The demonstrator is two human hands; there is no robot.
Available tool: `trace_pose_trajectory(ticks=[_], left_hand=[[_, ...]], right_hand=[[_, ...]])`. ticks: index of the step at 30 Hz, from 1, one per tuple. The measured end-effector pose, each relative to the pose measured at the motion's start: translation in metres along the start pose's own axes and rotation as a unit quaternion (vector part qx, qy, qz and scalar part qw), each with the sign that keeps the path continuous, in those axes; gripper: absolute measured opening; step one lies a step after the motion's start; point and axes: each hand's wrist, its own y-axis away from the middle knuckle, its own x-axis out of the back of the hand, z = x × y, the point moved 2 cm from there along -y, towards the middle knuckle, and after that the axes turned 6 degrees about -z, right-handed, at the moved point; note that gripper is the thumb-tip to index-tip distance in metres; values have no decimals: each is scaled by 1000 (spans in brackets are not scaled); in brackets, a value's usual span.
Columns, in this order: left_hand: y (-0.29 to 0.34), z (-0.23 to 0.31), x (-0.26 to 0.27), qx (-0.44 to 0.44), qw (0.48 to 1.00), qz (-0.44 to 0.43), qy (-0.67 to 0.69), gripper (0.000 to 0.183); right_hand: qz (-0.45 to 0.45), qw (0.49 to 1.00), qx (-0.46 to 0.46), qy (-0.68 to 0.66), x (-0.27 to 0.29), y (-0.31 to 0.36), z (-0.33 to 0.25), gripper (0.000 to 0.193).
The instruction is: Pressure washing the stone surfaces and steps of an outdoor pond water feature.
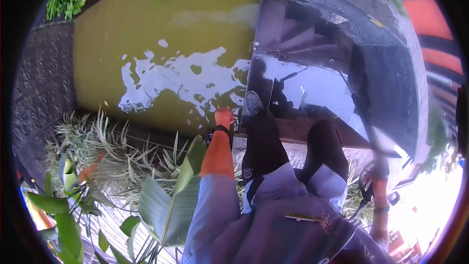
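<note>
My left hand [224, 116] reaches down by the low divider between the murky green pond [161, 24] and a dark water basin [312, 88]. Its fingers are curled; whatever may be in them is hidden. On the other side, my right hand [378, 170] is blurred beside the basin's near right corner. A thin dark pole [346, 82] slants from that hand out over the basin, and the hand looks closed around it. Next to the wrist is a black ring-shaped part [365, 185], too unclear to name. My left shoe [254, 102] rests at the divider.
A grey stone rim [415, 88] curves round the basin's right side. Striped grassy plants [122, 142] and a broad green leaf [168, 205] crowd the near left bank. A dark wall [46, 68] bounds the pond's left side. Strong glare covers the lower right.
</note>
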Motion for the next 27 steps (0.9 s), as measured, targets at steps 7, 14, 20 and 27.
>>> trace_pose_trajectory(ticks=[7,14,20,27], left_hand=[[-83,-32,37,33,981,-5,192,7],[-161,-64,67,-2,955,110,276,20],[-248,-65,56,0,964,164,209,34],[-389,-91,67,-110,964,225,91,60]], right_hand=[[33,994,-99,-41,-54,-14,-42,32],[59,991,-118,-36,-97,-64,-42,32],[80,988,-131,-11,-131,-107,-26,31],[102,985,-140,24,-158,-147,-18,31]])
